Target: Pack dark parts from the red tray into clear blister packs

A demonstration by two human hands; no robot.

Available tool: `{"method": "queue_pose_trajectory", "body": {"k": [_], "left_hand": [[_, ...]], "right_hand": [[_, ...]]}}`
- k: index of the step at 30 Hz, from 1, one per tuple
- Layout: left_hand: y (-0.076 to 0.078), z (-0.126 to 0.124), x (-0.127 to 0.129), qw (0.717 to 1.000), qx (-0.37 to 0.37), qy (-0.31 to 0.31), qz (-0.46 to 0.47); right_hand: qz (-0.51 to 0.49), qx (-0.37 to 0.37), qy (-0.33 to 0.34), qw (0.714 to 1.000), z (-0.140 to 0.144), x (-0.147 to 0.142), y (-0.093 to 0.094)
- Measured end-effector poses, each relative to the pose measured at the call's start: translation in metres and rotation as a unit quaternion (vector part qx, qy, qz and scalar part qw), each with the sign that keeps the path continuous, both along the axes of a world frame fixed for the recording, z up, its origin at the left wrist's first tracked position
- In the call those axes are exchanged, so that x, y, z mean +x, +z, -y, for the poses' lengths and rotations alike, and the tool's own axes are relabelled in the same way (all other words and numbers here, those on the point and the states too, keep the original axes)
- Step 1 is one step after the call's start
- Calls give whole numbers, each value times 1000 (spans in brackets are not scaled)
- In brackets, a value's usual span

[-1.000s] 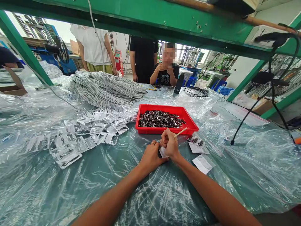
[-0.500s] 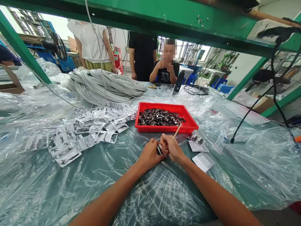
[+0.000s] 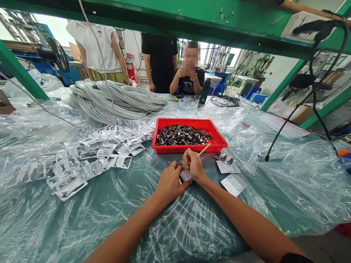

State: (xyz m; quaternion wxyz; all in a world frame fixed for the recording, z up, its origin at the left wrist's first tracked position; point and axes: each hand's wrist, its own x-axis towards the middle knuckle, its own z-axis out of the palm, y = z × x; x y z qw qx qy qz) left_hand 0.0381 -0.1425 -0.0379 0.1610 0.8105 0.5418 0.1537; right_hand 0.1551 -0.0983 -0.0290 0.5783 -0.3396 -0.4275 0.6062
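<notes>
A wide tabletop point(image 3: 115, 219) is covered by a crinkled sheet of clear plastic point(image 3: 287, 175) and is spanned overhead by a green metal frame point(image 3: 170, 18). At the far edge three people are seen: one in a white top point(image 3: 95, 47) and one in a black top point(image 3: 160, 54) are standing, and a third point(image 3: 189, 82) is seated with both hands raised. A large coil of grey cable point(image 3: 115, 100) is laid on the far left of the tabletop, and a black cord point(image 3: 290, 120) is hung down from the frame on the right. A red tray point(image 3: 216, 137) filled with small dark metal parts point(image 3: 182, 134) is set near the middle. To the left of the tray, many small clear bags point(image 3: 90, 159) are spread loosely. Just right of the hands, a white card point(image 3: 226, 166) carrying a few dark parts and a second white card point(image 3: 233, 184) are laid flat. Directly in front of the tray, a small white packet point(image 3: 185, 175) is pinned against the tabletop by the fingers of the left hand point(image 3: 170, 182). The right hand point(image 3: 193, 166) is clenched around a thin wooden stick point(image 3: 203, 150), whose free end is pointed up towards the tray and whose lower end is hidden at the packet.
</notes>
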Motion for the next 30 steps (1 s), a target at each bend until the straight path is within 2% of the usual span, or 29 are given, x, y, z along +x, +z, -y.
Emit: {"method": "queue_pose_trajectory", "body": {"k": [2,6,7,8,12,17,20,25,28,30], "left_hand": [[-2,0,-1,1000,11,2,8],[5,2,-2,1000,4,-6,-18],[8,3,-2,999,1,-9,-31],[11,4,-1,999,1,-10,-47],[17,4,3,996,26,-12,-87],[6,-6,8,998,18,-66,4],[-1,-11,8,998,8,-55,35],[-3,-10,6,997,22,-35,73],[1,-8,-1,988,1,-11,156],[5,-8,-11,969,-54,18,241]], "right_hand": [[36,-2,31,999,8,2,4],[100,-60,185,976,16,18,16],[91,-74,198,973,15,23,19],[70,-79,183,977,12,27,20],[-23,-39,21,999,-6,38,17],[-26,-8,-16,1000,-11,26,4],[12,-13,1,1000,-4,17,2],[81,-90,183,976,5,28,20],[104,-96,167,976,0,51,34],[216,-67,146,963,-3,70,37]]}}
